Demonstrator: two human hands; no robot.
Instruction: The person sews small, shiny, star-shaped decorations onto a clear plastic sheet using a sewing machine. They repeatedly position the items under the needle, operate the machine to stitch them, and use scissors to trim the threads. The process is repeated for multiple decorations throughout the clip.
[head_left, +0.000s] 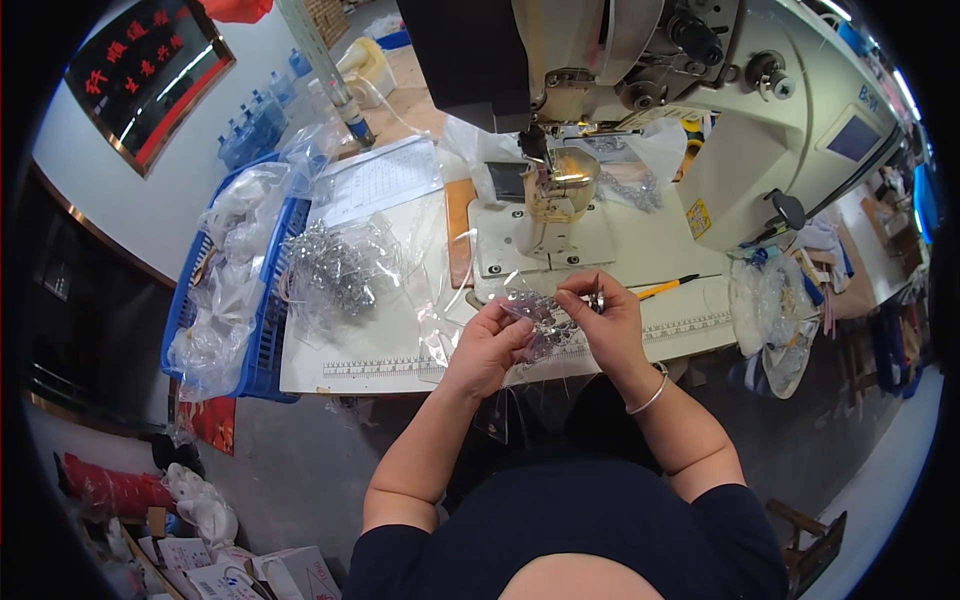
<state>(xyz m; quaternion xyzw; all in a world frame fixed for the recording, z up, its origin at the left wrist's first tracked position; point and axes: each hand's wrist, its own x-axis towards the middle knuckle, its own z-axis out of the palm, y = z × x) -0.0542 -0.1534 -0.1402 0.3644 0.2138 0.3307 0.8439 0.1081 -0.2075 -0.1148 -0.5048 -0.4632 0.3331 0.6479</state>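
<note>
Silvery pieces [546,320], indistinct at right hand [613,326]

I see a small sewing workshop: a bulky white-and-black industrial sewing machine [690,70] stands on a white worktable [400,340] with a printed ruler strip [375,368], and a blue plastic slatted basket [260,325] at left holds clear bags [225,290].

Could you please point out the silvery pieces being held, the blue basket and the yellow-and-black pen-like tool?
Silvery pieces [546,325]: head view, on the middle of the held cluster.
Blue basket [260,333]: head view, on its right side wall.
Pen-like tool [660,289]: head view, on its yellow shaft.
</note>
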